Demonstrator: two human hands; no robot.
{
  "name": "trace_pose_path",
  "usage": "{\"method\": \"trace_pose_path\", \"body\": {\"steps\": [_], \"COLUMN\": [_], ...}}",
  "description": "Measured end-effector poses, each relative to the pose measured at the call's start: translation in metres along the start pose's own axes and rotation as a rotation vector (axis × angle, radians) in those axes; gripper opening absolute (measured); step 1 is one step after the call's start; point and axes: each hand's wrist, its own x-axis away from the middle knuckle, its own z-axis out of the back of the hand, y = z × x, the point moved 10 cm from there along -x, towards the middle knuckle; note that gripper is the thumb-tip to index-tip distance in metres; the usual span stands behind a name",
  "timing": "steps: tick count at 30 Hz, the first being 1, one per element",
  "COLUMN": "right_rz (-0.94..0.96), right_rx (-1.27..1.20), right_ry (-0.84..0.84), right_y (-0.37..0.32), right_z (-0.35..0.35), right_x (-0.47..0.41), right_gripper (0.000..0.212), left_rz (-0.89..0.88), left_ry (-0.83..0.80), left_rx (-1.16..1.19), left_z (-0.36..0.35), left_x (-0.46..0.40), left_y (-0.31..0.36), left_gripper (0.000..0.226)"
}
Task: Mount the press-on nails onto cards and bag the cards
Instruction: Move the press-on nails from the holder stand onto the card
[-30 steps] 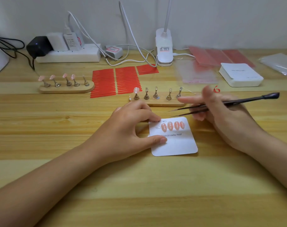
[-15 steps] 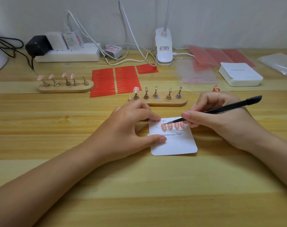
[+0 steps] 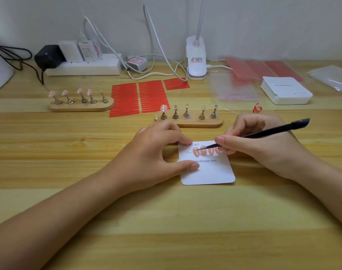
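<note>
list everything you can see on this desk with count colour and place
card: 1, white, centre, under both hands
nails on card: 4 visible, pink, one row
tweezers: 1, black, tip at leftmost nail
near stand: 1, wood, one nail left
far stand: 1, wood, four nails
adhesive strips: red sheets, behind stands
card stack: white, right rear
power strip: 1, white, rear left
lamp clamp: 1, white, rear
left hand: presses card
right hand: grips tweezers

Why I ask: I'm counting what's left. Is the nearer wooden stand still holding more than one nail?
No, the nearer stand carries one nail; its other pegs are bare.
</note>
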Motion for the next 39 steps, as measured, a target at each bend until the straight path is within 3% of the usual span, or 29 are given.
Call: {"method": "trace_pose_path", "body": {"steps": [8, 18, 21, 23, 26, 30, 33, 36, 39], "right_rz": [-0.032, -0.130, -0.129, -0.130, -0.133, -0.124, -0.125, -0.114, -0.077], "right_rx": [-0.006, -0.361, -0.367, -0.370, -0.375, -0.365, -0.342, -0.320, -0.261], "right_ry": [0.006, 0.125, 0.068, 0.045, 0.038, 0.067, 0.113, 0.157, 0.213], "right_y": [0.001, 0.011, 0.008, 0.008, 0.009, 0.010, 0.011, 0.009, 0.004], "right_z": [0.001, 0.013, 0.008, 0.005, 0.006, 0.009, 0.014, 0.017, 0.023], "right_x": [0.001, -0.002, -0.002, -0.002, -0.002, -0.002, 0.000, 0.000, 0.000], "right_gripper": [0.017, 0.008, 0.021, 0.036, 0.040, 0.054, 0.046, 0.022, 0.022], "left_rz": [0.000, -0.008, -0.042, -0.021, 0.080, 0.230, 0.277, 0.289, 0.321], "left_ry": [0.000, -0.018, -0.022, 0.056, 0.120, 0.133, 0.170, 0.211, 0.243], "left_rx": [-0.007, 0.001, 0.005, 0.012, -0.010, -0.078, -0.017, 0.090, 0.140], "left_z": [0.000, 0.005, 0.019, 0.043, 0.073, 0.072, 0.058, 0.050, 0.048], "left_x": [0.001, 0.001, -0.003, -0.007, -0.016, -0.024, -0.028, -0.028, -0.027], "left_y": [0.001, 0.007, 0.011, 0.005, -0.019, -0.053, -0.063, -0.064, -0.067], "left_gripper": [0.052, 0.046, 0.043, 0.027, 0.008, 0.028, 0.029, 0.017, 0.016]}}
